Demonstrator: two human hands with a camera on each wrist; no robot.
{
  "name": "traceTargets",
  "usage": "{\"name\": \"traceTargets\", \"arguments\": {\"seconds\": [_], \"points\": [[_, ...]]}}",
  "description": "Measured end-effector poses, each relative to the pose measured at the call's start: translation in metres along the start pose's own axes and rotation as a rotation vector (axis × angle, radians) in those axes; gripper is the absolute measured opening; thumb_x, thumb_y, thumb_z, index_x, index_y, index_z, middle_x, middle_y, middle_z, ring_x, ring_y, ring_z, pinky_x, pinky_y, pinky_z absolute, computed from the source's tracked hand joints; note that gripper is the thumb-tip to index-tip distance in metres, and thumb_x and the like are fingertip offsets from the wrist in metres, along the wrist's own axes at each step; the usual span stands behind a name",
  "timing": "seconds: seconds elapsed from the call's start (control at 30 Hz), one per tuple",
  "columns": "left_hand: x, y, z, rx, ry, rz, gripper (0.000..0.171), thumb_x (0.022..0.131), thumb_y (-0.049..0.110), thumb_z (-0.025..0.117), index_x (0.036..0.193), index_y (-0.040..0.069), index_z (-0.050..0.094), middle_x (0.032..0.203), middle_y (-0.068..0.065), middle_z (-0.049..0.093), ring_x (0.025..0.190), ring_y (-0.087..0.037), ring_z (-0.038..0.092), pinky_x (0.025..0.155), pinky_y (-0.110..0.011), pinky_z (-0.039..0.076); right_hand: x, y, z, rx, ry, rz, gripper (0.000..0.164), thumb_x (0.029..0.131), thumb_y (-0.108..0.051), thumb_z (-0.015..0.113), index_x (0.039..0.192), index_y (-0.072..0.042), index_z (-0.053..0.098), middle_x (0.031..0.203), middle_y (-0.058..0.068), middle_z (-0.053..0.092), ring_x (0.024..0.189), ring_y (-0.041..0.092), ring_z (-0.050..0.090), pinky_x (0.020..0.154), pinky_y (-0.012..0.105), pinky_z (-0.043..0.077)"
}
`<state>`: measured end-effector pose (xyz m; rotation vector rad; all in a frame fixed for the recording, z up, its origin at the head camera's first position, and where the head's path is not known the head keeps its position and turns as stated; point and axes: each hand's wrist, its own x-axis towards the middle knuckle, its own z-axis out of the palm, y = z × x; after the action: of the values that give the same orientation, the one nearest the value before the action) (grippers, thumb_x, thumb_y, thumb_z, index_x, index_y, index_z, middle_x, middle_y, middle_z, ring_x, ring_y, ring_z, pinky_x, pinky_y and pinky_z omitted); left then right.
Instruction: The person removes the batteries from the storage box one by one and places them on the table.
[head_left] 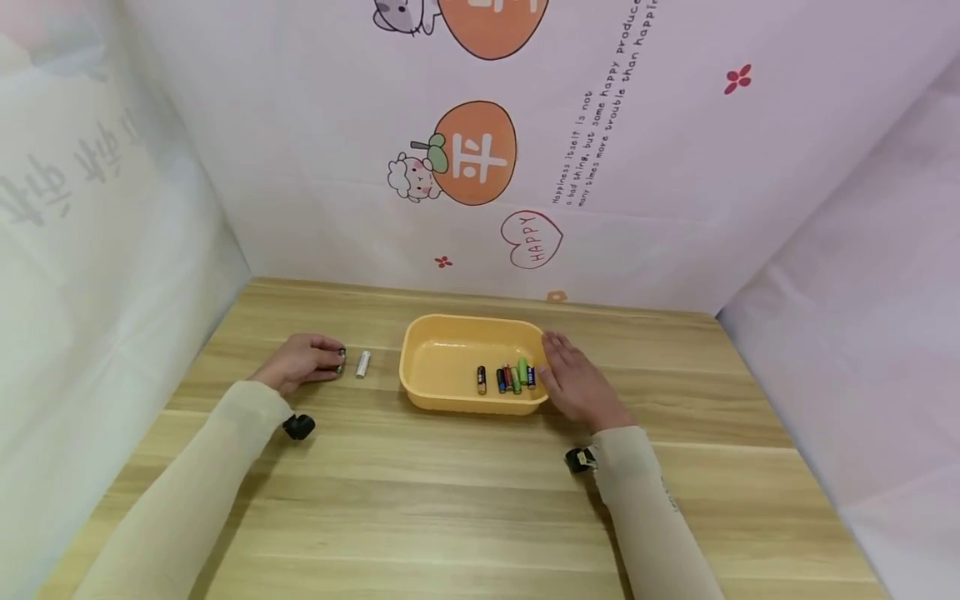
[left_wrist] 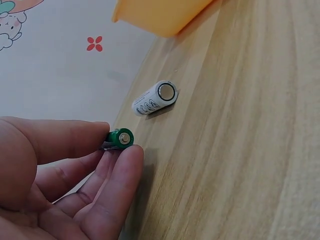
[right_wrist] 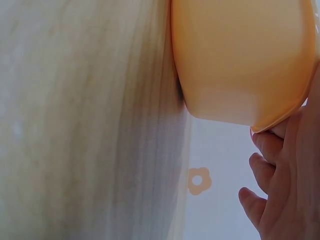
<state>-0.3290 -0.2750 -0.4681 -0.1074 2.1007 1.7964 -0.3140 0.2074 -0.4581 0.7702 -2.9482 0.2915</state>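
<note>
My left hand (head_left: 302, 362) pinches a green battery (left_wrist: 119, 138) between thumb and fingertips, left of the basin. In the left wrist view the battery's metal button end faces the camera. A white battery (head_left: 363, 364) lies on the table between that hand and a yellow plastic basin (head_left: 480, 405). My right hand (head_left: 579, 382) rests against the basin's right rim, its fingers extended along the edge. Inside the basin, toward its right side, lie several batteries of mixed colours, among them a black and gold battery (head_left: 482, 380) a little apart from the others.
The wooden table (head_left: 420, 508) meets a printed white wall sheet (head_left: 337, 208) behind the basin. White sheets also stand at the left and right. Each wrist carries a small black camera, such as the left wrist's camera (head_left: 299, 427).
</note>
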Motion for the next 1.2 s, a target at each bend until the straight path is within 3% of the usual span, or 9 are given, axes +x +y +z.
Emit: {"name": "traceTargets", "arguments": {"seconds": [0.23,0.47,0.9,1.2], "points": [[0.008,-0.001,0.003,-0.004,0.035,-0.007,0.044,0.098,0.003,0.057,0.138,-0.01,0.044,0.131,-0.024,0.049,0.101,-0.02,0.062,0.089,-0.033,0.054,0.001,0.001,0.001,-0.011,-0.018,0.015,0.061,0.107,-0.034,0.03,0.154,0.0,0.012,0.16,0.017,0.014,0.146,0.031,0.01,0.118,0.047,0.014],[0.01,-0.001,0.006,0.037,0.021,-0.019,0.043,0.098,0.003,0.056,0.138,-0.01,0.044,0.135,-0.026,0.047,0.105,-0.023,0.061,0.089,-0.033,0.054,-0.001,0.001,0.001,0.009,-0.028,0.021,0.062,0.107,-0.036,0.029,0.154,0.0,0.011,0.16,0.017,0.014,0.146,0.031,0.01,0.118,0.047,0.014],[0.011,0.001,0.016,0.203,0.094,-0.009,0.032,0.093,0.005,0.065,0.121,-0.01,0.06,0.123,-0.024,0.058,0.094,-0.02,0.064,0.081,-0.03,0.057,-0.004,0.002,0.005,0.02,-0.018,0.021,0.061,0.107,-0.036,0.029,0.155,-0.002,0.01,0.16,0.016,0.014,0.147,0.029,0.008,0.118,0.046,0.014],[0.013,0.005,0.015,0.205,0.124,-0.004,0.031,0.092,0.004,0.066,0.119,-0.011,0.06,0.12,-0.025,0.059,0.092,-0.021,0.065,0.08,-0.029,0.057,0.001,-0.001,0.004,0.023,-0.033,0.036,0.061,0.108,-0.036,0.029,0.155,-0.005,0.008,0.161,0.012,0.009,0.147,0.025,0.004,0.119,0.044,0.011]]}}
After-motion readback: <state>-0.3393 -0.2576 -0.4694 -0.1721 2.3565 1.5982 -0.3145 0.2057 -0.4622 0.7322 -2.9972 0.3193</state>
